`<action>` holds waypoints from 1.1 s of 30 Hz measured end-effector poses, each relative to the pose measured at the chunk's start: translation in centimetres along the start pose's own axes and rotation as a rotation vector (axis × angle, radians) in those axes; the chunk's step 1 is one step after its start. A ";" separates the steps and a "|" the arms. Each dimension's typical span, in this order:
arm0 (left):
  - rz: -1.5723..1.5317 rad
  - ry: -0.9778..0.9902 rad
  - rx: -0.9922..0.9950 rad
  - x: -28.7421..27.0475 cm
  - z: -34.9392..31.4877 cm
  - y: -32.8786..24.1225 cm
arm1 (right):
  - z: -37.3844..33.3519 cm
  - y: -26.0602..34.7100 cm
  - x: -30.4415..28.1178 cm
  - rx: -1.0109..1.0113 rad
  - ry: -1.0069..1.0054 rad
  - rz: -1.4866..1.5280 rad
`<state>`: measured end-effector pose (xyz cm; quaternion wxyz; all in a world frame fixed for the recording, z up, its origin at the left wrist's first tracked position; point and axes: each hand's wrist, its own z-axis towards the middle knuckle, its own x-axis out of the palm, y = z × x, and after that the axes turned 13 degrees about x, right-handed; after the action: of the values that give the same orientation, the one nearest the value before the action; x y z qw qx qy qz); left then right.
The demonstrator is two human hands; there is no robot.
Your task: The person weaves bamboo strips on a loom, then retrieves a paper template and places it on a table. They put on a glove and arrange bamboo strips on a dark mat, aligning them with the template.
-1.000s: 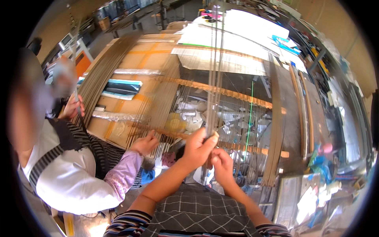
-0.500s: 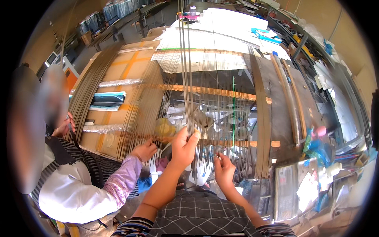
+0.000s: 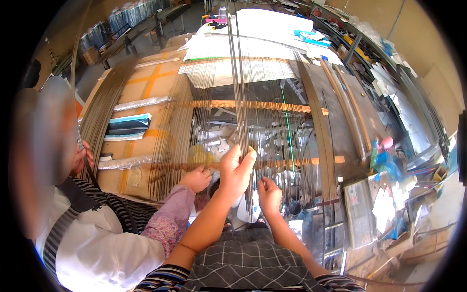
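My left hand (image 3: 237, 168) is closed around a bundle of long thin dark rods (image 3: 240, 92), held nearly upright with the thumb on top. Their lower ends stick out below the fist. To its right, my right hand (image 3: 270, 197) has thumb and forefinger pinched together beside the hanging rods; what is between the fingertips is too small to make out. More thin rods (image 3: 165, 136) lie in rows across wooden crossbars, just beyond both hands. On my left, a co-worker's hand (image 3: 195, 179) in a floral sleeve reaches among them, close to my left forearm.
An orange-brown crossbar (image 3: 311, 160) with a notched edge runs beyond my hands, another (image 3: 262, 106) farther off. One green rod (image 3: 288, 121) stands out. White sheets (image 3: 272, 24) cover the far end. A cluttered shelf (image 3: 355, 41) lines the right side. Cardboard (image 3: 146, 87) lies at left.
The view has shifted slightly. My right hand has come a little nearer my left fist, which still grips the rods. The co-worker's hand has moved right, toward my left forearm.
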<state>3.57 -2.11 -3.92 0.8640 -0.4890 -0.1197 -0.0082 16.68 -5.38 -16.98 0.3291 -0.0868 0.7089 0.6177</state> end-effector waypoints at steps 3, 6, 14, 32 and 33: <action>0.007 0.025 0.012 -0.4 -0.3 -0.2 | -0.2 0.3 0.5 0.011 -0.001 -0.027; 0.011 0.029 0.052 -0.6 -0.6 -0.1 | 0.3 0.0 1.0 -0.004 -0.018 -0.056; -0.050 0.005 -0.036 -1.3 -1.2 -1.3 | 1.5 0.7 1.4 -0.007 0.008 -0.073; 0.043 -0.015 0.030 -2.4 -0.6 -1.1 | 2.7 1.1 3.1 0.011 0.048 -0.039; 0.060 -0.014 0.033 -2.7 -0.7 -0.8 | 2.9 1.2 3.2 0.009 0.051 -0.047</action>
<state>0.99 -3.37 -4.11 0.8709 -0.4783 -0.1110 0.0230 14.61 -1.49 -17.94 0.3255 -0.1176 0.7178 0.6041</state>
